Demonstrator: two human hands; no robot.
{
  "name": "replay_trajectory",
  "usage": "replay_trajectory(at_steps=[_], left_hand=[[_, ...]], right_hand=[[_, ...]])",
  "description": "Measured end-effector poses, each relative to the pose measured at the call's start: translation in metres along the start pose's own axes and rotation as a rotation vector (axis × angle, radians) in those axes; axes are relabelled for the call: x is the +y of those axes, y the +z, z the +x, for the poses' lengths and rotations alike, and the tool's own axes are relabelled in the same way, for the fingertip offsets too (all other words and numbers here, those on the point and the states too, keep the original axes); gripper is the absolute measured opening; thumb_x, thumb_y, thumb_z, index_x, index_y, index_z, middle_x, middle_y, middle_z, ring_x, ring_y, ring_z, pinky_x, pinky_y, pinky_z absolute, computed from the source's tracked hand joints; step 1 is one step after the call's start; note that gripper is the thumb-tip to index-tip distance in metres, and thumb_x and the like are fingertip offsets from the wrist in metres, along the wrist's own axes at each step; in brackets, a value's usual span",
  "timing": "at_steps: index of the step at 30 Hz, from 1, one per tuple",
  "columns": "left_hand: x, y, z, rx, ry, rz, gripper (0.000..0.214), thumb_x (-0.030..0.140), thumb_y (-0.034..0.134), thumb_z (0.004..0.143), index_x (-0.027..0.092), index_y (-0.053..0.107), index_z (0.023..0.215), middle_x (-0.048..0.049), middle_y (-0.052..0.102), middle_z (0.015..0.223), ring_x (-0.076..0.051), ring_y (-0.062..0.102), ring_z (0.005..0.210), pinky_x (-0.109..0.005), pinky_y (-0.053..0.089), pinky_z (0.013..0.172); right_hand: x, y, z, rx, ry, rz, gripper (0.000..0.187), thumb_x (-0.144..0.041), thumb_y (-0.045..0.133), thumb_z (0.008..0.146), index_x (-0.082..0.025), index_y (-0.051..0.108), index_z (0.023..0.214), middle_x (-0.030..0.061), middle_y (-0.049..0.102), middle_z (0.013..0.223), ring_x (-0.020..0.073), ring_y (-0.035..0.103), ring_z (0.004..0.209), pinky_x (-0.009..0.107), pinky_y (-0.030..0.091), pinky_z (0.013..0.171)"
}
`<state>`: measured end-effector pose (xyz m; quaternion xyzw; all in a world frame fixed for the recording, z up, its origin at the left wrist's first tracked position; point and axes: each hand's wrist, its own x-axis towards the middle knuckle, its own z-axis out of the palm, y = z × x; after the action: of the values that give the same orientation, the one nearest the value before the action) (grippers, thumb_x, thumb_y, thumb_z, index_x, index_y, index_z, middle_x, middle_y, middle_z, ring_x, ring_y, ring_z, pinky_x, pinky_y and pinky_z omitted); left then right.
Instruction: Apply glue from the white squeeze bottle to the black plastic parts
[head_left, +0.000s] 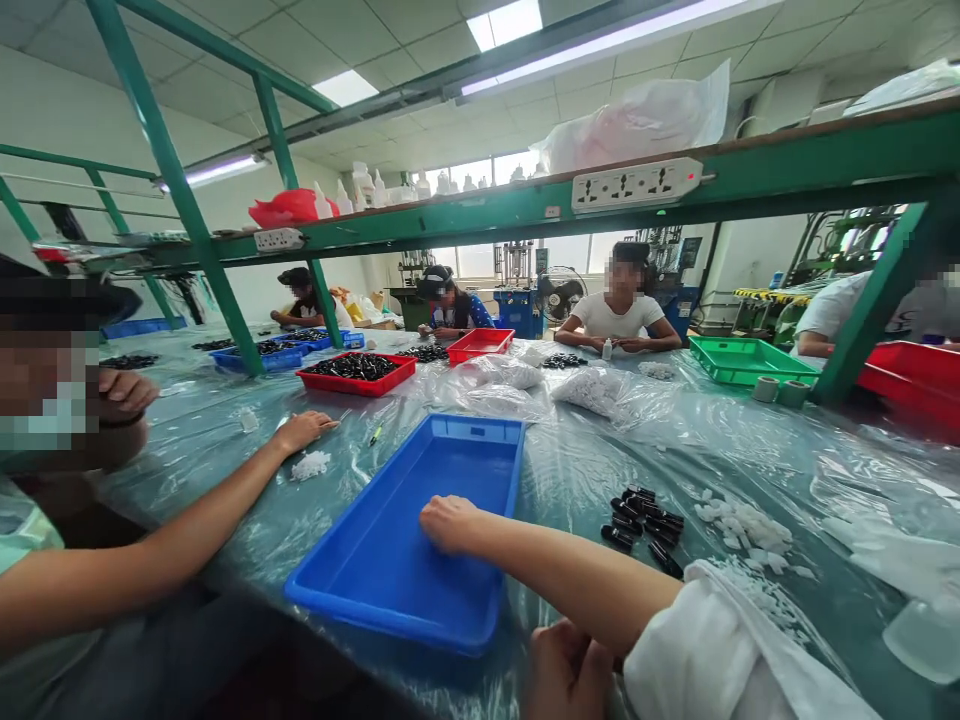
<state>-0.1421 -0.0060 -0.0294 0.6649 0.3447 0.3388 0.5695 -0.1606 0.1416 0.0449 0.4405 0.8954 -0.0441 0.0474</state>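
at the smooth, oblong blue tray [375,545], curled hands [451,524] sit apart, whether holding anything i cannot tell.

The scene is brightly lit by a long white ceiling tube [600,51] and square white light panels [506,25]. Glare is scattered across the plastic-covered, greenish counter [570,480]. Outer edges are stretched by wide-angle distortion.

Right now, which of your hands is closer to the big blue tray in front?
Right. The right hand is over the blue tray; the left hand is outside it, past its near right corner.
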Motion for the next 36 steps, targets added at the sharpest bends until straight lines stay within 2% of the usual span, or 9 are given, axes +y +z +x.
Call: replay_trajectory(at_steps=[4, 8, 12, 16, 21, 26, 31, 34, 36], left_hand=[[-0.001, -0.005, 0.000, -0.007, -0.005, 0.004, 0.058, 0.068, 0.045, 0.074, 0.013, 0.064, 0.068, -0.0051, 0.058, 0.058, -0.016, 0.048, 0.055, -0.026, 0.037, 0.055], [-0.004, -0.012, 0.000, 0.016, -0.036, 0.038, 0.053, 0.066, 0.052, 0.072, 0.014, 0.061, 0.064, -0.0047, 0.057, 0.059, -0.017, 0.049, 0.060, -0.027, 0.037, 0.058], [0.008, -0.014, 0.006, -0.033, -0.066, -0.053, 0.051, 0.062, 0.054, 0.074, 0.013, 0.060, 0.065, -0.0028, 0.058, 0.059, -0.012, 0.047, 0.055, -0.023, 0.036, 0.054], [0.030, -0.007, 0.017, -0.076, -0.204, -0.178, 0.050, 0.059, 0.060, 0.071, 0.010, 0.059, 0.064, -0.0055, 0.064, 0.061, -0.009, 0.049, 0.050, -0.019, 0.036, 0.050], [0.057, 0.019, 0.029, -0.207, -0.256, -0.186, 0.045, 0.054, 0.063, 0.071, 0.010, 0.059, 0.064, -0.0064, 0.066, 0.062, -0.008, 0.054, 0.048, -0.018, 0.038, 0.048], [0.075, 0.052, 0.051, -0.300, -0.309, -0.197, 0.040, 0.050, 0.064, 0.072, 0.011, 0.058, 0.067, -0.0062, 0.068, 0.065, -0.007, 0.057, 0.048, -0.015, 0.040, 0.046], [0.083, 0.080, 0.086, -0.336, -0.333, -0.203, 0.037, 0.045, 0.069, 0.069, 0.011, 0.055, 0.069, -0.0064, 0.069, 0.069, -0.008, 0.059, 0.045, -0.013, 0.040, 0.039], [0.082, 0.098, 0.101, -0.345, -0.320, -0.228, 0.036, 0.044, 0.072, 0.067, 0.012, 0.053, 0.071, -0.0040, 0.068, 0.068, -0.009, 0.060, 0.044, -0.012, 0.037, 0.035], [0.080, 0.108, 0.104, -0.356, -0.322, -0.251, 0.038, 0.046, 0.070, 0.068, 0.013, 0.052, 0.072, -0.0038, 0.068, 0.070, -0.011, 0.062, 0.045, -0.012, 0.037, 0.035]], right_hand=[[-0.007, -0.021, -0.049, 0.154, 0.073, 0.074, 0.009, -0.021, 0.055, 0.087, -0.012, 0.058, 0.086, 0.0017, 0.060, 0.086, 0.0127, 0.058, 0.074, 0.028, 0.051, 0.064], [-0.008, -0.019, -0.140, 0.324, 0.210, 0.127, 0.008, -0.017, 0.048, 0.087, -0.013, 0.055, 0.088, 0.0023, 0.058, 0.090, 0.0128, 0.056, 0.074, 0.027, 0.049, 0.065], [0.025, 0.012, -0.237, 0.358, 0.432, 0.141, 0.016, -0.005, 0.041, 0.082, -0.013, 0.055, 0.080, 0.0061, 0.058, 0.085, 0.0172, 0.057, 0.077, 0.029, 0.048, 0.068], [0.064, 0.056, -0.303, 0.339, 0.605, 0.150, 0.023, 0.000, 0.035, 0.078, -0.011, 0.055, 0.077, 0.0123, 0.057, 0.087, 0.0215, 0.058, 0.074, 0.035, 0.049, 0.066], [0.074, 0.088, -0.338, 0.323, 0.601, 0.209, 0.032, -0.001, 0.028, 0.082, -0.011, 0.059, 0.079, 0.0149, 0.057, 0.094, 0.0239, 0.059, 0.086, 0.037, 0.051, 0.076], [0.066, 0.083, -0.363, 0.389, 0.533, 0.273, 0.032, -0.005, 0.028, 0.086, -0.012, 0.058, 0.096, 0.0130, 0.056, 0.106, 0.0207, 0.056, 0.100, 0.032, 0.049, 0.086], [0.064, 0.091, -0.412, 0.558, 0.487, 0.426, 0.021, -0.015, 0.035, 0.088, -0.020, 0.055, 0.090, 0.0058, 0.058, 0.095, 0.0139, 0.060, 0.086, 0.023, 0.050, 0.075], [0.075, 0.101, -0.440, 0.736, 0.708, 0.482, 0.015, -0.027, 0.038, 0.089, -0.022, 0.050, 0.081, 0.0027, 0.057, 0.080, 0.0134, 0.058, 0.069, 0.024, 0.050, 0.065], [0.090, 0.107, -0.451, 0.868, 0.933, 0.507, 0.016, -0.037, 0.045, 0.083, -0.022, 0.048, 0.086, 0.0052, 0.058, 0.084, 0.0180, 0.059, 0.073, 0.030, 0.052, 0.067]])
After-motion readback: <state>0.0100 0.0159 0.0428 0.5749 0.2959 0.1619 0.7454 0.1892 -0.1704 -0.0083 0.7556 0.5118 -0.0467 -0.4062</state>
